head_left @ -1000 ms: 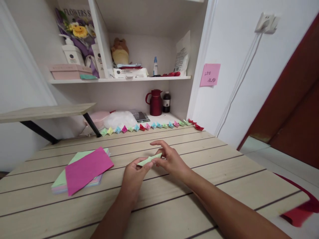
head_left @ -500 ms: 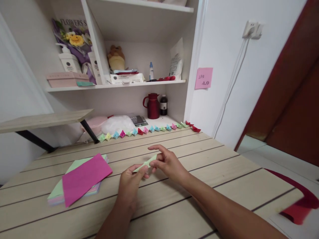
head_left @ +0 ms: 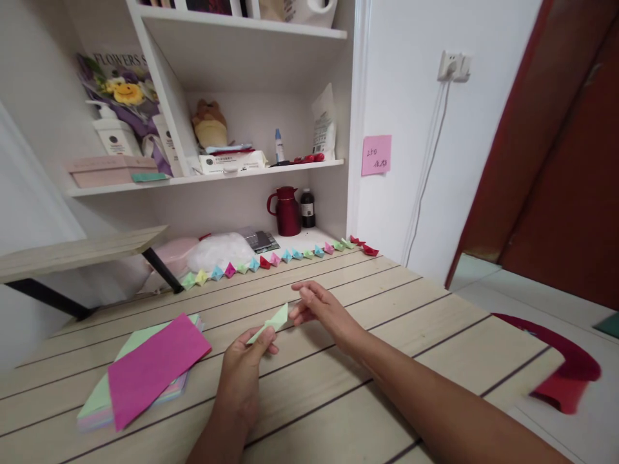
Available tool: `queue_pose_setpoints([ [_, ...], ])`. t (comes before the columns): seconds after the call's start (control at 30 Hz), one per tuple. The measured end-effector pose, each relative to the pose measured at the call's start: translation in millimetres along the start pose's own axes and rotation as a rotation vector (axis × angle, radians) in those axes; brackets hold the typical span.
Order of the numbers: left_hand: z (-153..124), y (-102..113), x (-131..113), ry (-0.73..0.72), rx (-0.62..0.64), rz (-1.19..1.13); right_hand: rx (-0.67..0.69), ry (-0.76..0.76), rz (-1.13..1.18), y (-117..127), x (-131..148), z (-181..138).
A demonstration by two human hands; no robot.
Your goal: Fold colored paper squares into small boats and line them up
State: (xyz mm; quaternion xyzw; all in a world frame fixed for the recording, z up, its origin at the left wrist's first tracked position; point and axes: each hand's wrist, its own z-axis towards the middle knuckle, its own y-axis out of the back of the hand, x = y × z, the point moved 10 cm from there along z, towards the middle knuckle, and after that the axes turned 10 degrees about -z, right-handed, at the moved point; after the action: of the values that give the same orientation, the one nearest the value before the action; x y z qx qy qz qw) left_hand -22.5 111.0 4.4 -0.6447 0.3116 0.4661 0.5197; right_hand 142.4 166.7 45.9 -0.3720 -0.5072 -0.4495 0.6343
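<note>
Above the middle of a pale wooden table, both hands hold a small folded piece of light green paper. My left hand pinches its lower left end between thumb and fingers. My right hand pinches the right tip, with the other fingers loosely curled. To the left lies a stack of coloured paper sheets with a pink sheet on top. A row of several small folded paper boats in mixed colours runs along the table's far edge.
White shelves behind the table hold a red jug, a dark bottle, a white bag, pump bottles and a flower bouquet. A raised wooden board stands at left. A pink note is on the wall. A red mat lies on the floor.
The view has tilted up and to the right. The hands have moved slightly apart and the green paper now looks pulled open, with a raised point near the right hand.
</note>
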Motion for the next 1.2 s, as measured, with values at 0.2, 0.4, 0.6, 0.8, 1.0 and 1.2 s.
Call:
queue_pose_setpoints([
  [0.2,-1,-8,1,-0.013,0.071,0.0,0.141,0.011,-0.031,-38,-13,-6],
  [0.4,1,-9,5,-0.018,0.082,0.021,0.122,0.017,-0.05,-36,-18,-6],
  [0.6,-1,-13,4,-0.027,0.12,0.026,0.177,0.034,0.059,-44,-13,-7],
  [0.8,-5,-17,1,-0.043,0.134,0.079,0.131,-0.006,-0.003,-38,-12,-6],
  [1.0,-3,-18,4,-0.013,0.141,0.003,0.186,-0.016,0.07,-45,-8,-9],
  [1.2,-7,-23,3,0.015,0.153,-0.043,0.211,-0.063,0.14,-44,-12,-4],
])
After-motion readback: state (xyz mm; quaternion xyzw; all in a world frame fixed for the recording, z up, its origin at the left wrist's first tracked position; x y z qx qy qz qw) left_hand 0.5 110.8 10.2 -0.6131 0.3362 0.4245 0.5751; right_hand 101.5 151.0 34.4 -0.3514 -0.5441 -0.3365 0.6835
